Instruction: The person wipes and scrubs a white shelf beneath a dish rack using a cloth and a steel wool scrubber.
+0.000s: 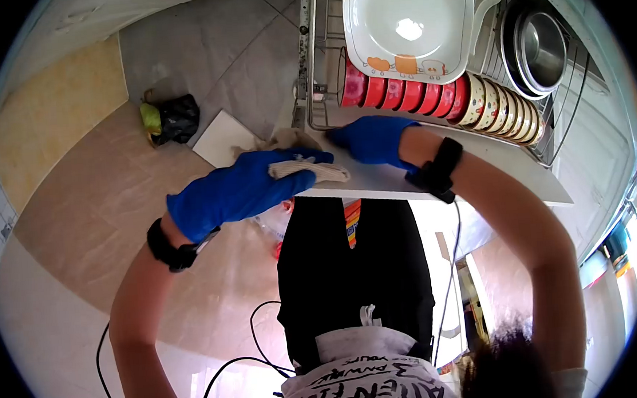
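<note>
A blue glove covers my left hand [259, 182], whose fingers are closed on a beige cloth [309, 171] at the left end of a white drawer front [383, 180]. More of the cloth lies bunched beyond those fingers. My right hand [375, 143], also in a blue glove, rests at the inner side of the drawer front, beside the wire rack [316, 75]. Its fingertips are dark and blurred, so their pose is hard to make out. Red bowls [375, 92] stand in a row just beyond it.
The rack also holds a square white plate [410, 25], cream patterned bowls [489, 104] and metal bowls [543, 50]. A black bag [179, 118] lies on the tiled floor at the upper left. Black cables [211, 377] run near both arms.
</note>
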{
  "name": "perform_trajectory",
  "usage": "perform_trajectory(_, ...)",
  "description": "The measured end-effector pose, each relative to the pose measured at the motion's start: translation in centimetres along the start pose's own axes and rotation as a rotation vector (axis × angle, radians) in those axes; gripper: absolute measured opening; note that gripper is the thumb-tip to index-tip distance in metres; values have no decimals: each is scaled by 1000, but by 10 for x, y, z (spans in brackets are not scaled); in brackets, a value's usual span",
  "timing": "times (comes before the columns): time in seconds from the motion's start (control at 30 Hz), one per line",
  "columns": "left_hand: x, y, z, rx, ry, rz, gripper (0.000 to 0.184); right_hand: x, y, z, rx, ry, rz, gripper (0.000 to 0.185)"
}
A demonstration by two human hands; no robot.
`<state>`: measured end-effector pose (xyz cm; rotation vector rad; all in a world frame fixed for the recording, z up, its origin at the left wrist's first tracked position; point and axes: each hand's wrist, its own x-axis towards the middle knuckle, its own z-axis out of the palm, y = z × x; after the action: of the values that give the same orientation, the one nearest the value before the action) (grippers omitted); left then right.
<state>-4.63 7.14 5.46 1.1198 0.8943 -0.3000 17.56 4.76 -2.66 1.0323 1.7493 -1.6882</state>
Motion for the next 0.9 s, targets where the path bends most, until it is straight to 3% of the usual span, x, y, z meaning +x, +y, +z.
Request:
perform_trajectory(0.1, -9, -8, -1, -222, 47, 30, 37, -7, 12, -8, 140, 5, 65, 30)
perform_trajectory(0.23, -12, -7, -5, -67, 157, 189, 35, 3, 8, 5, -87, 39, -23, 35)
perform_trajectory(0.3, -6, 3, -7, -210, 58, -362, 34, 6, -17, 3, 210, 135, -67, 35)
perform_trajectory(0.33, -5, 0, -6, -214, 59, -365, 34, 13, -13, 5, 137, 125, -94, 35)
perform_trajectory(0.4, -7, -13, -1, -167, 161, -132, 33, -5, -8, -10, 126, 63, -33, 35)
perform_trajectory(0.43, -7, -21, 0, -166, 161, -133, 33, -16, 1, -18, 102, 12, 30, 36)
perform_trajectory(0.47, -6, -29, 2, -10, 246, 74, 34, -10, 33, -4, 128, 23, -9, 36)
perform_trajectory(0.5, -7, -32, 2, 148, 324, 276, 35, -17, 49, 1, -3, -41, 109, 33)
perform_trajectory(0.53, -5, -27, 1, 147, 323, 277, 35, -23, 50, 4, -25, 10, 91, 32)
perform_trajectory(0.6, 3, -14, -5, -16, 201, -92, 35, -22, 43, 4, -47, 63, 73, 31)
perform_trajectory(0.7, 15, -20, -7, -148, 122, -103, 35, -9, 31, 3, -107, 29, 81, 32)
perform_trajectory(0.77, 19, -21, -4, -116, 106, -153, 34, -22, 40, 0, 39, 74, 53, 31)
perform_trajectory(0.8, 21, -22, -3, -91, 104, -200, 34, -34, 44, -3, -58, 73, 128, 36)
perform_trajectory(0.83, 26, -28, -2, -86, 105, -199, 34, -41, 63, -1, -58, 79, 127, 36)
perform_trajectory(0.9, 39, -35, -3, 187, 76, 136, 34, -50, 92, 1, -85, -75, 338, 45)
